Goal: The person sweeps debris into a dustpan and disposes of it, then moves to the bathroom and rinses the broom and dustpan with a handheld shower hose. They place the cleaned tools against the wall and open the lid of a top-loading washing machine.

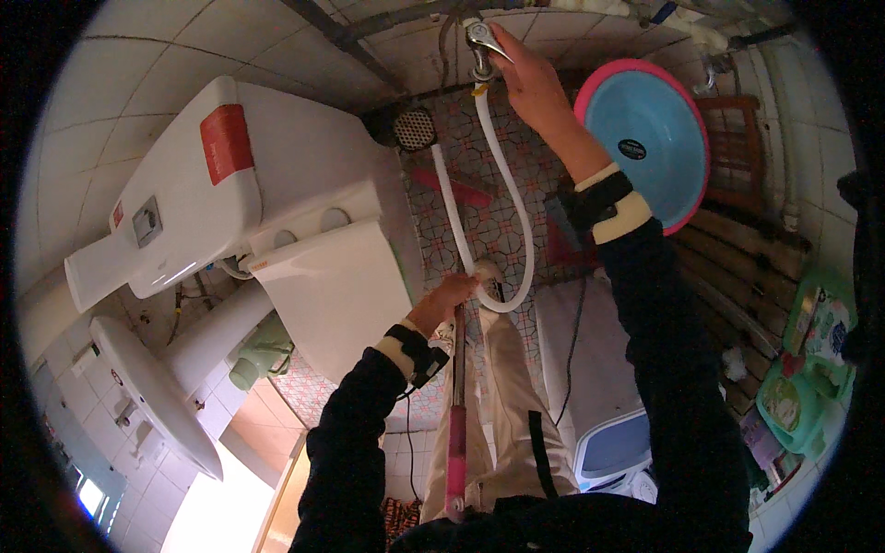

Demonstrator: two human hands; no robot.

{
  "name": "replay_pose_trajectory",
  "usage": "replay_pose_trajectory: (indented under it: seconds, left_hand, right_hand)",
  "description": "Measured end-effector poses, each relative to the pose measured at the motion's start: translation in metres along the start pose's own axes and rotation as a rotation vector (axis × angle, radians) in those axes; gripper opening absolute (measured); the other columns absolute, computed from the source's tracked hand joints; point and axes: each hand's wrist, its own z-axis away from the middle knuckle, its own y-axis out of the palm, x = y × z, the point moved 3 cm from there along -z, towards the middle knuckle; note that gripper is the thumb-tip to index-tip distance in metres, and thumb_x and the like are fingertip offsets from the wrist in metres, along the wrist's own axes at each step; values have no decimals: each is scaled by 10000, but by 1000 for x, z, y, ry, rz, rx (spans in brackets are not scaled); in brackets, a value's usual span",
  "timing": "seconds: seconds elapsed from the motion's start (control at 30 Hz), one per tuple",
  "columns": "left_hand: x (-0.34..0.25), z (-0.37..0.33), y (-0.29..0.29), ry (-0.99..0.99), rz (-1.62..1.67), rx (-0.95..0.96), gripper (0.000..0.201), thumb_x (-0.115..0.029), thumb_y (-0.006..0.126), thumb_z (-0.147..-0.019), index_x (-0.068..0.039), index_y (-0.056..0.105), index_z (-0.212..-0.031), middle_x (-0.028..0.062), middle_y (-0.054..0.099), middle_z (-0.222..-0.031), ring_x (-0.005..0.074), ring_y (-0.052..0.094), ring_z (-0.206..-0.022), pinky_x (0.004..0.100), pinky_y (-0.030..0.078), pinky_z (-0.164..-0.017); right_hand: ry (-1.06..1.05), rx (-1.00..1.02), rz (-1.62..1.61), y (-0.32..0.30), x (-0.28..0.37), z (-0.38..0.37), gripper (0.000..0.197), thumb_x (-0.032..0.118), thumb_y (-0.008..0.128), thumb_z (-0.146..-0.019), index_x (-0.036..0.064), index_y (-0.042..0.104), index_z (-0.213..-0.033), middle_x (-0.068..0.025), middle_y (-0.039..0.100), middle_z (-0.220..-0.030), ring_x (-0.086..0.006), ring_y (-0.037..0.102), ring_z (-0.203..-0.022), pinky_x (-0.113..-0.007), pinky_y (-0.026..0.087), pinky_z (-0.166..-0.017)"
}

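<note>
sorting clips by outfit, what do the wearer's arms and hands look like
The left hand and right hand are ungloved. The left sleeve and right sleeve are long and nearly black. Behind each hand sits a cream band under a black strap; a thin dark cable hangs near the left one.

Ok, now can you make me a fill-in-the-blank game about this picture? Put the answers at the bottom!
1. The upper hand on the metal tap is the person's ____ one.
2. The hose that loops down from the tap is coloured ____.
3. The lower hand is on a long pole, whose end nearest the person's body is coloured ____.
4. The big round basin has a pink rim, but its inside is coloured ____.

Missing words: right; white; pink; blue.
</note>
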Motion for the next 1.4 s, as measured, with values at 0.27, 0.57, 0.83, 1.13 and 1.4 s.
replay_pose_trajectory:
  seconds: [0.27, 0.57, 0.83, 1.13, 1.4]
  left_hand:
    - [27, 9, -13, 1064, -907, -126, 201, -242, 564, -821, -46, 569, -866, 4, 479, -659, 87, 424, -579, 257, 348, -513]
    - [42, 31, -8, 627, -1015, -86, 281, -313, 484, -817, -52, 588, -838, 136, 532, -696, 300, 470, -738, 414, 336, -739]
    - [61, 14, -13, 285, -695, -48, 338, -356, 443, -833, -56, 589, -883, 151, 569, -892, 319, 434, -889, 412, 239, -892]
    - [86, -11, -20, 493, -1003, -94, 136, -250, 487, -797, -148, 571, -830, 98, 571, -865, 296, 510, -820, 411, 358, -724]
    - [84, -12, -19, 421, -575, -66, 158, -232, 497, -793, -95, 575, -784, 123, 556, -737, 272, 535, -713, 365, 411, -698]
  right_hand:
    - [1094, 132, -1063, 126, -88, 124, 316, 274, 454, -869, 95, 456, -1129, -50, 485, -1079, -214, 461, -991, -342, 372, -866]
    - [1264, 164, -1330, 181, -111, 137, 242, 247, 439, -873, 44, 524, -974, -74, 535, -899, -242, 519, -804, -360, 444, -713]
    - [1259, 112, -1402, 210, -141, 158, 230, 179, 426, -875, 4, 525, -765, -57, 475, -621, -160, 403, -499, -304, 357, -465]
    - [1403, -56, -1386, 228, -139, 180, 172, 116, 386, -845, -7, 506, -832, -95, 497, -648, -172, 402, -522, -312, 371, -483]
    - [1421, 33, -1515, 222, -120, 171, 133, 84, 440, -809, -8, 496, -731, -100, 493, -634, -183, 435, -511, -309, 376, -479]
